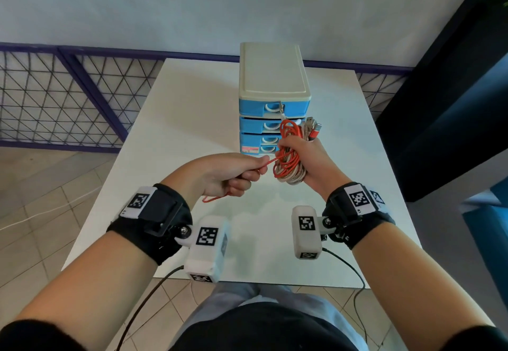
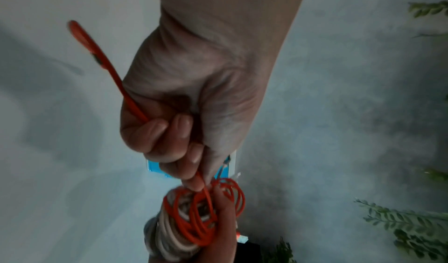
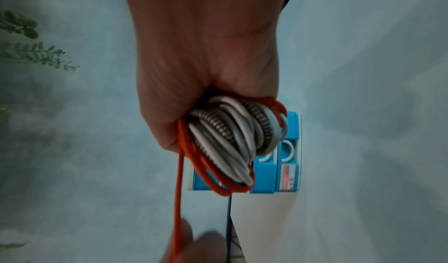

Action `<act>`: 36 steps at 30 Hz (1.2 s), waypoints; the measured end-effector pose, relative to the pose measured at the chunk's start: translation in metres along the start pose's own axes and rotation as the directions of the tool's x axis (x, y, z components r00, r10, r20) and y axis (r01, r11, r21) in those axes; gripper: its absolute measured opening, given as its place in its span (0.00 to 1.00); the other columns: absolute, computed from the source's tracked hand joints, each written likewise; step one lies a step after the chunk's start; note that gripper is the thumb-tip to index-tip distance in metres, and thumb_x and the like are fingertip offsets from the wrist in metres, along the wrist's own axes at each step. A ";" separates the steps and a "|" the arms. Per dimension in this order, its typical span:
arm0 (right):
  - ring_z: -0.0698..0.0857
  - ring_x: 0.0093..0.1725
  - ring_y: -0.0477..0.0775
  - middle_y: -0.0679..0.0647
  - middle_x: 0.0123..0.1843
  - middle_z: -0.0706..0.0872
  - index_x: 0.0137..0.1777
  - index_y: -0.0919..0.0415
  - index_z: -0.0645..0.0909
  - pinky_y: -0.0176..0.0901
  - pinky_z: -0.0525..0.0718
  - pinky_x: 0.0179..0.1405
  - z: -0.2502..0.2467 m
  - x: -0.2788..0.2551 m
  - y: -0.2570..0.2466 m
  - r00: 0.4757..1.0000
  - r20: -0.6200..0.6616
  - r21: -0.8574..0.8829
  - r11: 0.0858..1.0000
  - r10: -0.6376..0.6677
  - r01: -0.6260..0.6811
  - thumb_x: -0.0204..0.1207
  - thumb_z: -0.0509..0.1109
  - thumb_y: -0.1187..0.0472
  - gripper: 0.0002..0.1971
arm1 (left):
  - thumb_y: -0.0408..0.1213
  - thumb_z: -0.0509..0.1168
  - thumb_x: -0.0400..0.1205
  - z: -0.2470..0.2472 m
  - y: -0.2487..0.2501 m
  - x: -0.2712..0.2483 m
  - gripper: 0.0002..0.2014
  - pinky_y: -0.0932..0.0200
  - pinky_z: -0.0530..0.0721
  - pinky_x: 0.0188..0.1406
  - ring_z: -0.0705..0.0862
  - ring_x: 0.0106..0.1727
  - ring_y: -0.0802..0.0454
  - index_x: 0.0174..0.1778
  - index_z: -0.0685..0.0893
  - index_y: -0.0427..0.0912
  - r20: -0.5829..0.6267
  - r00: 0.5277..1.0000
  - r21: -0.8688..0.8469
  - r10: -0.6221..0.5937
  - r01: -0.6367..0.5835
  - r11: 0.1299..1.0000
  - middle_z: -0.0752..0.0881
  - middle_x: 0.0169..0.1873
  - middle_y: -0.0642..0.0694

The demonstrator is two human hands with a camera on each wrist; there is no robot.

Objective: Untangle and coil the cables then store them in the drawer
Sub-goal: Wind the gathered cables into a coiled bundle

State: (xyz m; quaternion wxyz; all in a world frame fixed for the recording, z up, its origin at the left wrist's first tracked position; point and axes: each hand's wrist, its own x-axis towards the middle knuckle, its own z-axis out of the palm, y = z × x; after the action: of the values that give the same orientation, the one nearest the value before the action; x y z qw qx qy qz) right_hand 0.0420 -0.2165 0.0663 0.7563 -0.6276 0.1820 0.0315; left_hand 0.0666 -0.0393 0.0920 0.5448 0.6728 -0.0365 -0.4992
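My right hand (image 1: 302,155) grips a coiled bundle of cables (image 1: 288,158) above the table: red loops wrapped around white and braided beige strands (image 3: 232,138), with several plug ends (image 1: 313,128) sticking up past the fingers. My left hand (image 1: 233,174) holds the free red cable (image 2: 130,98) in a closed fist, drawn taut toward the bundle (image 2: 194,219); its loose end (image 1: 211,199) hangs below the fist. A small drawer unit (image 1: 273,100) with blue drawers and a cream top stands just behind the hands; all its drawers look closed.
The white table (image 1: 165,141) carries only the drawer unit. A purple wire-mesh fence (image 1: 68,97) runs along the left and back. A dark panel (image 1: 439,103) stands at the right. Green plant leaves (image 3: 29,54) show in the wrist views.
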 end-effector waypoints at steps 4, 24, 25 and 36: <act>0.87 0.34 0.51 0.56 0.35 0.85 0.52 0.64 0.78 0.48 0.88 0.37 -0.013 -0.002 -0.003 1.000 -0.013 0.057 0.998 0.020 -0.019 0.75 0.70 0.69 0.07 | 0.52 0.56 0.86 -0.017 -0.016 -0.002 0.17 0.61 0.56 0.27 0.57 0.21 0.57 0.34 0.74 0.47 0.094 0.990 0.180 -0.106 0.088 0.980 0.64 0.23 0.54; 0.89 0.38 0.51 0.56 0.41 0.89 0.54 0.63 0.84 0.42 0.88 0.39 0.006 -0.020 0.005 0.963 0.265 -0.097 0.995 0.052 -0.027 0.78 0.70 0.69 0.07 | 0.34 0.70 0.78 0.002 0.001 0.018 0.06 0.77 0.75 0.36 0.81 0.37 0.68 0.48 0.89 0.45 -0.216 0.753 0.691 0.622 -0.332 0.642 0.86 0.39 0.57; 0.88 0.37 0.51 0.57 0.40 0.88 0.54 0.64 0.84 0.42 0.88 0.38 0.005 -0.020 0.006 0.964 0.257 -0.081 0.996 0.065 -0.045 0.78 0.70 0.68 0.07 | 0.35 0.70 0.78 0.003 -0.001 0.019 0.06 0.78 0.75 0.34 0.81 0.37 0.67 0.49 0.89 0.46 -0.228 0.755 0.670 0.615 -0.337 0.662 0.86 0.40 0.56; 0.87 0.30 0.49 0.57 0.34 0.84 0.48 0.65 0.79 0.42 0.87 0.32 -0.027 -0.010 0.007 0.998 -0.025 -0.021 0.998 0.061 -0.061 0.76 0.70 0.69 0.04 | 0.50 0.54 0.87 -0.025 -0.010 0.004 0.17 0.65 0.67 0.24 0.59 0.19 0.57 0.38 0.76 0.45 -0.210 0.966 -0.199 0.149 -0.191 0.961 0.64 0.22 0.54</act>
State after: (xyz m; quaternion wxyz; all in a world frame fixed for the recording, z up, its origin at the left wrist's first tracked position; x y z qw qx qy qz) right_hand 0.0248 -0.2396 0.0588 0.7458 -0.6303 0.2099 0.0490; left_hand 0.0817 -0.0201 0.0793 0.6572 0.6486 0.0136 -0.3836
